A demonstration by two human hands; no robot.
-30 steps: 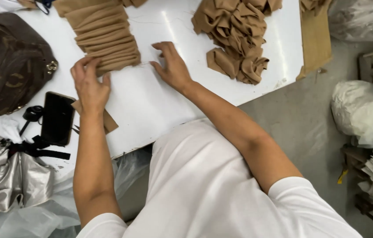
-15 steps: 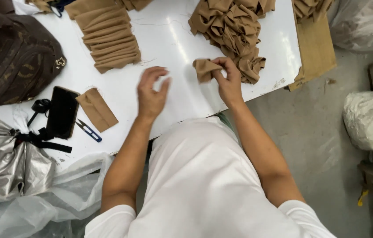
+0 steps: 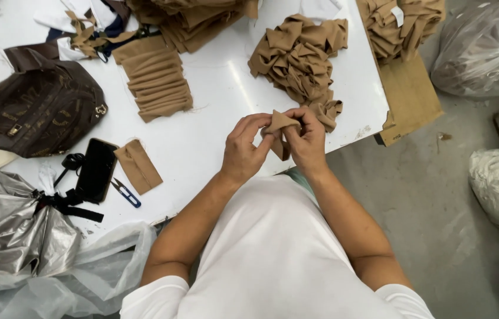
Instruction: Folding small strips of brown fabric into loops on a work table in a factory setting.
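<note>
Tan cloth piece (image 3: 280, 122) between both hands (image 3: 273, 142)

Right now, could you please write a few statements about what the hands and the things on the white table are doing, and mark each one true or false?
1. Both hands hold one small tan fabric piece between them. True: the left hand and the right hand pinch it together.
2. The neat stack of folded tan pieces lies to the right of the loose pile. False: it lies left of the loose heap of tan pieces.
3. A black phone lies on the white table. True.
4. The blue-handled snips are in the left hand. False: they lie on the table beside a single tan piece.
5. A brown handbag sits on the floor. False: it rests on the table.
</note>
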